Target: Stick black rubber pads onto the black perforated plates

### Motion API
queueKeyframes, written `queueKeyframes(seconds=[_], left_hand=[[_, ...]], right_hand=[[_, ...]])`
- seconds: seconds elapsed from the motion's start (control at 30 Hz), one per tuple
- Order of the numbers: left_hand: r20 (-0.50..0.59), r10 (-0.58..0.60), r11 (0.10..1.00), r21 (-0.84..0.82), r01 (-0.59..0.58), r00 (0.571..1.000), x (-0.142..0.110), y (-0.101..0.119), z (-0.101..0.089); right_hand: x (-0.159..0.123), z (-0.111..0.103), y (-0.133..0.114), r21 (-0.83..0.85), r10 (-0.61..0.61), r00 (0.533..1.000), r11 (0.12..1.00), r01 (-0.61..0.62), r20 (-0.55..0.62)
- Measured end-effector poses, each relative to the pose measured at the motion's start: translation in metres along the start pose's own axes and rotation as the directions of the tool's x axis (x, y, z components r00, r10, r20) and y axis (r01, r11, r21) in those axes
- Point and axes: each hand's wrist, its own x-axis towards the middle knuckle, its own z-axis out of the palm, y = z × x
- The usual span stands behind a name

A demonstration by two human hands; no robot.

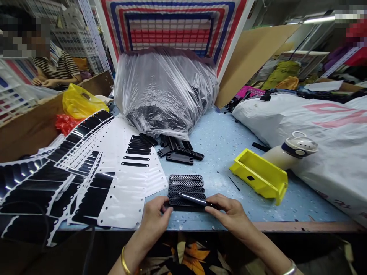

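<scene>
You have a yellow plastic tray (pixel 258 175) at one-thirty and a white printed sack (pixel 329 172) at two. A yellow carrier bag (pixel 82 102) sits at eleven, with a striped-shirted co-worker (pixel 56 68) seated beyond it.

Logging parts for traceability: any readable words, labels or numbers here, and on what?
White sack: large pink lettering, folded and cut off, too unclear to quote.
Black plastic strips: no marks readable at this resolution.
Yellow plastic box: no readable text.
No other word, brand or number can be read.
</scene>
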Motion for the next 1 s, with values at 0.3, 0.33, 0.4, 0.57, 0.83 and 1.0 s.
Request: queueKeyframes(seconds=[0.3,0.33,0.4,0.57,0.83,1.0], left_hand=[[0.043,-0.079,0.988,-0.130,0.084,0.996,-0.007,0.007,-0.008],[0.045,-0.098,0.983,-0.149,0.103,0.994,-0.007,0.006,-0.008],[0.060,-0.123,0.975,-0.176,0.131,0.991,-0.006,0.004,-0.006],[0.120,-0.167,0.943,-0.271,0.195,0.978,-0.005,-0.002,0.000],[0.120,-0.151,0.951,-0.253,0.178,0.981,-0.006,-0.004,0.000],[0.117,-0.130,0.957,-0.246,0.155,0.985,-0.006,-0.005,0.000]], right_hand=[[-0.013,0.008,-0.002,-0.036,-0.162,0.987,0.986,0.162,0.021],[-0.013,0.010,-0.001,-0.036,-0.170,0.985,0.985,0.170,0.009],[-0.011,0.013,0.001,-0.028,-0.184,0.983,0.982,0.184,0.013],[-0.008,0.017,0.001,-0.034,-0.240,0.970,0.970,0.241,0.042],[-0.008,0.019,-0.001,-0.065,-0.278,0.961,0.958,0.278,0.007],[-0.008,0.020,-0.001,-0.095,-0.261,0.965,0.961,0.261,0.015]])
